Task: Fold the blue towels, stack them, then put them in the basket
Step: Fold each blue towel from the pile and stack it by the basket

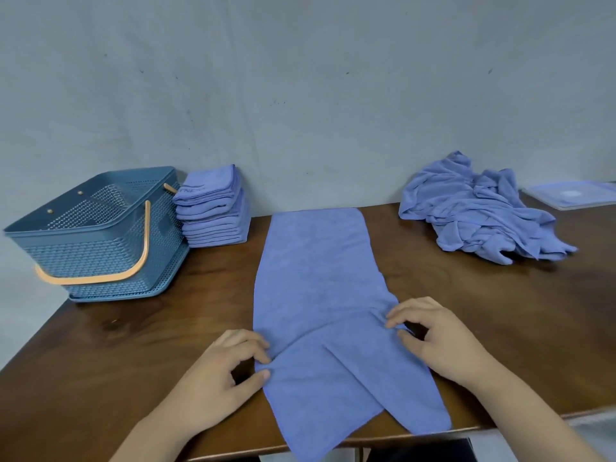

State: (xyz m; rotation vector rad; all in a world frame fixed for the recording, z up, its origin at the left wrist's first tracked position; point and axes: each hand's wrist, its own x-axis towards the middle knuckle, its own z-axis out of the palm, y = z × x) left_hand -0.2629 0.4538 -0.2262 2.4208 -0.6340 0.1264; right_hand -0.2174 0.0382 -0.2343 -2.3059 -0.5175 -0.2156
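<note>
A long blue towel [316, 278] lies lengthwise down the middle of the wooden table, its near end hanging over the front edge. My left hand [220, 378] pinches the towel's left edge between thumb and fingers. On the opposite side, my right hand [433, 335] pinches the right edge, where the cloth bunches into a crease. A stack of folded blue towels [213, 208] stands against the wall at the back left. Beside it sits a blue perforated basket [96, 231] with an orange handle, and nothing shows inside it. A heap of unfolded blue towels [480, 211] lies at the back right.
The brown table [500, 311] runs to a grey wall at the back. A flat translucent lid or tray [573, 195] lies at the far right behind the heap. Bare wood shows to the left and right of the spread towel.
</note>
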